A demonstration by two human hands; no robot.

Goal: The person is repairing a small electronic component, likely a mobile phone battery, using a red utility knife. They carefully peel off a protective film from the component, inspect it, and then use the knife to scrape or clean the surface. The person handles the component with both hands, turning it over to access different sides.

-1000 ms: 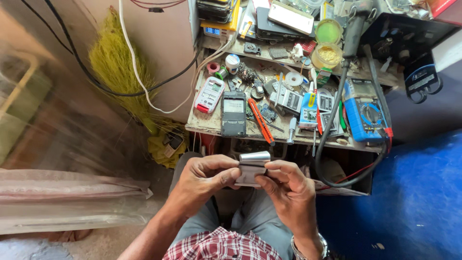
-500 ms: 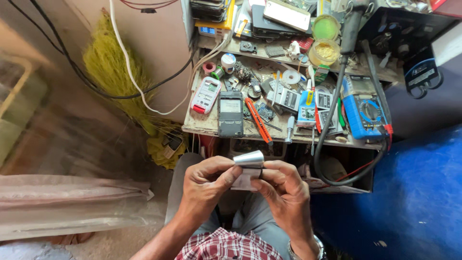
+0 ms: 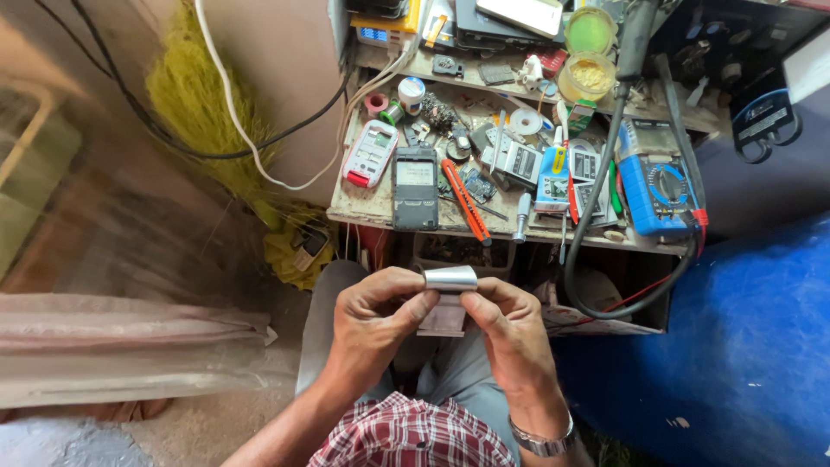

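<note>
Both of my hands hold a small silver metal piece (image 3: 450,278) over my lap, in front of a cluttered workbench (image 3: 380,207). My left hand (image 3: 376,324) pinches its left end with thumb and fingers. The right end is gripped by my right hand (image 3: 510,333), which wears a metal wristwatch (image 3: 540,441). A pale flat part hangs just beneath the silver piece, partly hidden by my fingers.
The bench carries a grey handset (image 3: 415,186), a white-and-red phone (image 3: 370,153), an orange utility knife (image 3: 467,201), a blue multimeter (image 3: 657,186), solder rolls and small parts. A black hose (image 3: 588,225) loops down at the right. A yellow broom (image 3: 207,121) leans left; a blue surface (image 3: 735,346) lies right.
My hands have stayed together on the silver piece, which has tipped from tilted to nearly level. The view has shifted slightly.
</note>
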